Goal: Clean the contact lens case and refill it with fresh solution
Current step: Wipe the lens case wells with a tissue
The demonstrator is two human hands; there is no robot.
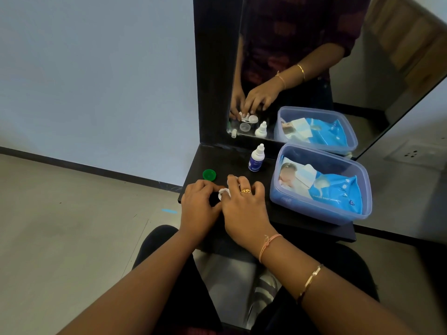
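While left hand (200,204) pinches the contact lens case (220,196) near the black shelf's (302,222) front edge, right hand (244,209) curls its fingers round a white tissue (224,190) pressed on the case, which is mostly hidden. Green cap (209,175) lies loose just beyond the left hand. Solution bottle (256,158) stands upright by the mirror (338,56). Wipes tub (321,209) sits right.

left arm: bare, reaching forward from lower left.
left hand (200,204): knuckles up, fingers curled, tips against the right hand; what they hold is hidden.
right arm: bare, coming in from lower right, wrist angled inward.
right hand (244,209): palm down, fingers curled, pinching a white wipe (223,191).
hands: touching, side by side.
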